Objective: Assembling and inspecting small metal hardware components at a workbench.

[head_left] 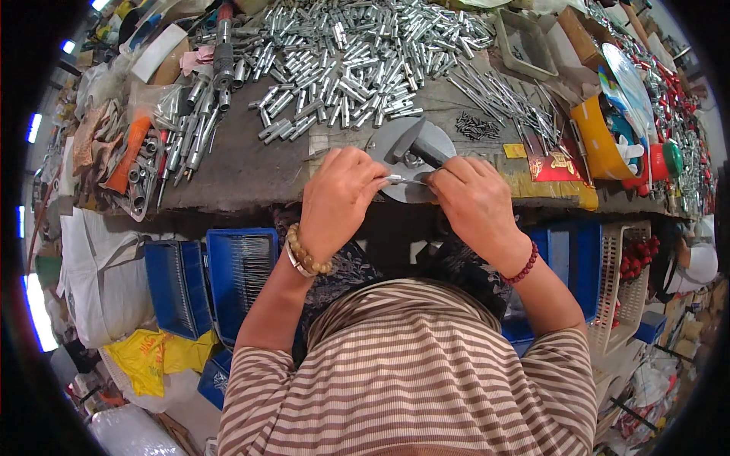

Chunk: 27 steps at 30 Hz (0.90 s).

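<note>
Between the fingertips of my left hand [342, 196] is a small silver metal tube [394, 179], lying level. A thin metal rod [415, 182] runs from the tube to my right hand [473, 204], whose closed fingers pinch its other end. Both hands are just above the near edge of a round grey metal plate [439, 135] on the bench. A hammer [407, 141] rests over the plate, its dark part reaching my right fingers. Whether those fingers also touch it I cannot tell.
Many silver metal tubes [357, 76] cover the far bench. Thin rods [494, 95] and small dark pins [477, 127] lie right of the plate. A yellow container [597, 137] stands farther right, metal tools [199, 125] lie left. Blue bins [242, 266] flank my legs below.
</note>
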Tool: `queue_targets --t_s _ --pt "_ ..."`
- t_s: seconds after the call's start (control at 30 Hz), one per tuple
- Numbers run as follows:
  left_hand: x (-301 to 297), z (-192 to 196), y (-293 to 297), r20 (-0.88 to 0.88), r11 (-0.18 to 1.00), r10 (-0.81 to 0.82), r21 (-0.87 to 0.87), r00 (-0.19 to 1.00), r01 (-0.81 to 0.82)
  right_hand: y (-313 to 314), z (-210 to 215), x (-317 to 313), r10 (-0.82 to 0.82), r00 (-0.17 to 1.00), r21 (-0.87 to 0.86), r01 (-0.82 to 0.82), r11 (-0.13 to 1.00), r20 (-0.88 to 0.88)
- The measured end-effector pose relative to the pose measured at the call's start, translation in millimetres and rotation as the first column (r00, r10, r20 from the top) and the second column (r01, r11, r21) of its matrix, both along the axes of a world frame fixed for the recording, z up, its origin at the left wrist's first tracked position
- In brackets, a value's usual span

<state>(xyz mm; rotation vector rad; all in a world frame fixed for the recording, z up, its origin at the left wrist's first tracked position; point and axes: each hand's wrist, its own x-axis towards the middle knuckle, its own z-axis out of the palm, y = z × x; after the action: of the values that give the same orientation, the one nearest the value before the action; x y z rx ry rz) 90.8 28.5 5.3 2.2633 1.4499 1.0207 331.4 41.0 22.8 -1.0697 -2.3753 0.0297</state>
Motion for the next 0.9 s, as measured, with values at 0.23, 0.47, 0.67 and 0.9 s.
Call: queue_targets --t_s 0.23,0.47,0.67,0.9 --pt "0.7 -0.3 -4.8 -0.033 1.000 0.009 0.005 0.999 -0.009 2.5 0.9 -0.2 0.064 0.998 0.009 -0.064 0.998 0.013" --pt "4.6 -2.0 -6.3 0.002 1.000 0.023 -0.001 1.000 -0.023 5.3 -6.9 -0.4 0.083 0.996 0.023 -0.084 0.996 0.028" --pt "6.3 -4.5 -6.3 -0.014 0.999 0.024 0.025 1.000 -0.023 4.0 -9.3 -0.9 0.074 0.997 0.033 -0.075 0.997 0.021" --pt "4.6 -2.6 -7.5 -0.007 1.000 0.030 0.006 1.000 -0.030 13.1 -6.3 34.1 -0.197 0.962 -0.023 0.197 0.980 -0.188"
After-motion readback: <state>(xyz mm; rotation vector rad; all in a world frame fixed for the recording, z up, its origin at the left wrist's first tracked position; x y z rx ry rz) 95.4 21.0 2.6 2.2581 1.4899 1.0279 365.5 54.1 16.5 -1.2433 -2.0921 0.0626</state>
